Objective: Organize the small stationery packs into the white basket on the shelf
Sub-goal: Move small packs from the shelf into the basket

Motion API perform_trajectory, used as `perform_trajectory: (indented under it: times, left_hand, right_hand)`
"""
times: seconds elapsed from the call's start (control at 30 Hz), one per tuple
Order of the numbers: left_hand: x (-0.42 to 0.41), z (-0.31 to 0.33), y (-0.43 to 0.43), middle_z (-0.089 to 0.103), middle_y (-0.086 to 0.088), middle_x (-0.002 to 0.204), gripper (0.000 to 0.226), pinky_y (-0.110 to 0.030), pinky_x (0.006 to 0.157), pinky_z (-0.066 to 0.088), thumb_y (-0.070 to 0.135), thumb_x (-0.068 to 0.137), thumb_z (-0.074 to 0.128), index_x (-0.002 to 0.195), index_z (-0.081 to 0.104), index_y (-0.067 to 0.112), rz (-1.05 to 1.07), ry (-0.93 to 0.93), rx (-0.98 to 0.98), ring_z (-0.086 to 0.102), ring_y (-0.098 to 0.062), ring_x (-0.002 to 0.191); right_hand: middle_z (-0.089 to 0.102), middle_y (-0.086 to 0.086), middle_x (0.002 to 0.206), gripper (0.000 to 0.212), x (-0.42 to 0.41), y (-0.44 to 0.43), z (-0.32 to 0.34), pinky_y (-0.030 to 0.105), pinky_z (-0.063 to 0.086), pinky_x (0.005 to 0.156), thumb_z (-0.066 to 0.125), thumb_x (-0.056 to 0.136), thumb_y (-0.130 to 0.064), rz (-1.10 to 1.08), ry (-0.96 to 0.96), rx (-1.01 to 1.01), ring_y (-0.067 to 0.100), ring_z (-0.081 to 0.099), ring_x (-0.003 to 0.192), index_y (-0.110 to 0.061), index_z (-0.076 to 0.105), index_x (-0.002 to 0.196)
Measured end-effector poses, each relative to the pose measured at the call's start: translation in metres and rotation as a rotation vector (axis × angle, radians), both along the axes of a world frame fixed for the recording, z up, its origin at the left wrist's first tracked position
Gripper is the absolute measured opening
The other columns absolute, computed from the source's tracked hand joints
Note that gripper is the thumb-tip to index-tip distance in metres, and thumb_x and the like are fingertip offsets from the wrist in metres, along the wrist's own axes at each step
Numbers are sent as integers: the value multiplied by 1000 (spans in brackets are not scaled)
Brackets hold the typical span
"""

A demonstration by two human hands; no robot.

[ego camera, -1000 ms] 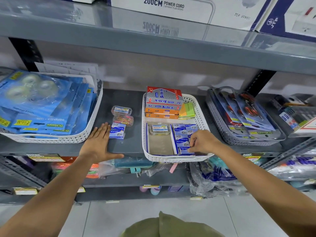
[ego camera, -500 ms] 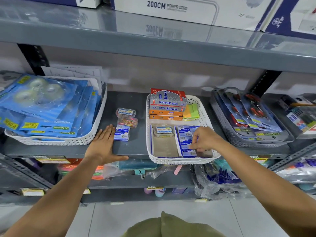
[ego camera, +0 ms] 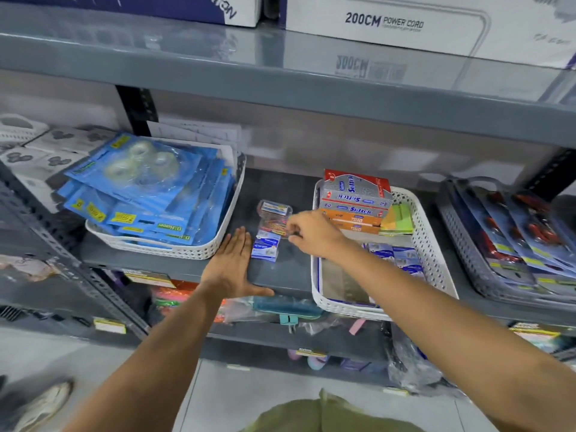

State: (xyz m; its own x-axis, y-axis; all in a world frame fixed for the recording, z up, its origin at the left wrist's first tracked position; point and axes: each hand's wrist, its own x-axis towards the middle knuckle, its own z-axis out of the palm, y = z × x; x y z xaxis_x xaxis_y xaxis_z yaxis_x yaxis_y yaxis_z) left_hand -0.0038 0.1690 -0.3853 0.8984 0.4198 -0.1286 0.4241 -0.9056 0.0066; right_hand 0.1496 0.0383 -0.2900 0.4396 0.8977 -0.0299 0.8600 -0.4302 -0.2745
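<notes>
The white basket [ego camera: 431, 244] stands on the grey shelf at centre right. It holds stacked staple boxes [ego camera: 355, 201], green and yellow sticky notes [ego camera: 399, 219] and small blue packs [ego camera: 396, 255]. Left of it, on the bare shelf, lie a clear case [ego camera: 274, 208], a clear case of coloured clips [ego camera: 272, 226] and small blue packs [ego camera: 265, 246]. My right hand [ego camera: 314, 233] reaches across the basket's left rim, fingertips pinched at the clip case's right edge. My left hand [ego camera: 232, 263] lies flat and open on the shelf beside the blue packs.
A white basket of blue tape packs [ego camera: 149, 194] sits at the left. A grey tray of scissors packs [ego camera: 514, 241] sits at the right. Boxes stand on the shelf above [ego camera: 405, 23]. Bagged goods fill the shelf below [ego camera: 280, 310].
My right hand left the blue packs inside the white basket and moved left over its rim to the clip case on the shelf. My left hand stayed flat. The camera moved closer.
</notes>
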Motion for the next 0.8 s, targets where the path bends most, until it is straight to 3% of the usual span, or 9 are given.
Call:
perform_trajectory:
  times: [0.13,0.27,0.37,0.57,0.8]
  left_hand:
    - [0,0,0,-8,-19,160,154,-37,121,-7,102,38,13,151,-4,-1,-7,-30,-17,-8,-28,149]
    - [1,-1,1,-4,-18,161,152,-37,121,-4,102,40,17,151,-2,0,-19,-47,-18,-3,-28,150]
    - [1,-1,2,-4,-17,161,152,-36,121,-5,101,40,19,151,-2,1,-25,-49,-24,-4,-27,150]
    - [0,0,3,-3,-16,161,150,-36,122,-4,101,40,20,152,-2,3,-25,-59,-20,-4,-26,150]
    - [0,-1,3,-3,-14,162,150,-36,122,-4,101,39,20,152,0,3,-20,-70,-22,-4,-25,150]
  right_hand:
    - [60,12,121,44,-12,28,-7,38,50,78,53,85,-4,199,-180,-137,35,60,106,-23,56,125]
    - [39,14,137,72,-13,43,-7,36,38,64,48,92,-3,265,-204,-341,37,55,108,-40,22,148]
    - [40,15,133,67,-9,46,-12,33,36,67,49,94,-9,328,-225,-404,36,52,112,-43,25,147]
    - [48,16,122,47,-4,46,-22,34,40,69,54,92,-16,348,-217,-361,36,55,109,-29,41,136]
    - [49,15,123,57,-4,51,-21,35,39,68,60,90,-24,405,-333,-415,34,54,111,-28,34,140]
